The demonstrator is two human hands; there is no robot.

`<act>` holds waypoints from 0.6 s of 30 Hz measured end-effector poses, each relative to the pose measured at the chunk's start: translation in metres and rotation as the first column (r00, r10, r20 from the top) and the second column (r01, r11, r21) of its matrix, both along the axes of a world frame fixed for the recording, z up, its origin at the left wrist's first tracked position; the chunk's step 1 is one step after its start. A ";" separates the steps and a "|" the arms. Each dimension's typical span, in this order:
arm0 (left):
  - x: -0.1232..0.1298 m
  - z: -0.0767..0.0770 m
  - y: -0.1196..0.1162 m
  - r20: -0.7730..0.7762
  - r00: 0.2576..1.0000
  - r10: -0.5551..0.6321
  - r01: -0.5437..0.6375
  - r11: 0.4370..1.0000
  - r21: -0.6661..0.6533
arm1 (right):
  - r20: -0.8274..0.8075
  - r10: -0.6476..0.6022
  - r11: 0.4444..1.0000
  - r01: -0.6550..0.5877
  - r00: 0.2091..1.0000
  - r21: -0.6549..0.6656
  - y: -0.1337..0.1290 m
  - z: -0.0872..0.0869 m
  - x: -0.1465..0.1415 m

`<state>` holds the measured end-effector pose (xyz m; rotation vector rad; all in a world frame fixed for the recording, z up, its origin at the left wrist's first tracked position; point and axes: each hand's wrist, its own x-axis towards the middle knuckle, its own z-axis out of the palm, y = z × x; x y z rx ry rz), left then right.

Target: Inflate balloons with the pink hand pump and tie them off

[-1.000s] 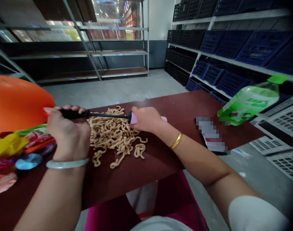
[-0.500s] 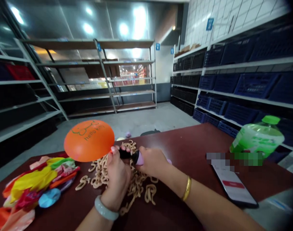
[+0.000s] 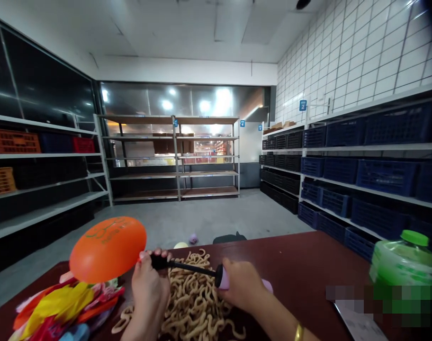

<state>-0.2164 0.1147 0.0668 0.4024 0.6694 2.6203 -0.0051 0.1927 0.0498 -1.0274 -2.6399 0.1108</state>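
Note:
My left hand [image 3: 150,284] is closed around the black end of a hand balloon pump [image 3: 193,268] and pinches the neck of an orange balloon [image 3: 107,251] at its tip. The balloon is inflated, printed with a drawing and lettering, and points away to the left. Wrapped round the pump's purple barrel is my right hand [image 3: 242,286]. A length of black rod shows between the two hands. Beneath them lies a heap of tan, curly, ring-like pieces [image 3: 191,303] on the dark red table [image 3: 290,270].
Limp coloured balloons [image 3: 59,308] are piled at the left. A phone [image 3: 358,317] and a green-capped bottle [image 3: 397,260] of green liquid stand on the right, partly pixelated. Shelves [image 3: 209,192] and racks of blue crates [image 3: 386,177] line the room beyond the table.
My hands have drawn apart, baring the pump's black rod between them. The balloon has shifted left with my left hand. My view has tilted upward.

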 end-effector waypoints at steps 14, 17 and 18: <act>0.101 -0.027 0.015 -0.012 0.973 -0.228 0.225 0.967 -0.120 | -0.083 0.023 0.996 -0.030 0.996 -0.082 -0.024 0.007 -0.006; 0.092 -0.016 0.012 -0.052 0.969 -0.242 0.237 0.968 -0.083 | -0.092 0.017 0.995 -0.025 0.996 -0.092 -0.026 0.008 -0.009; 0.085 -0.012 0.011 -0.065 0.969 -0.238 0.234 0.970 -0.070 | -0.096 0.013 0.996 -0.021 0.995 -0.087 -0.026 0.008 -0.009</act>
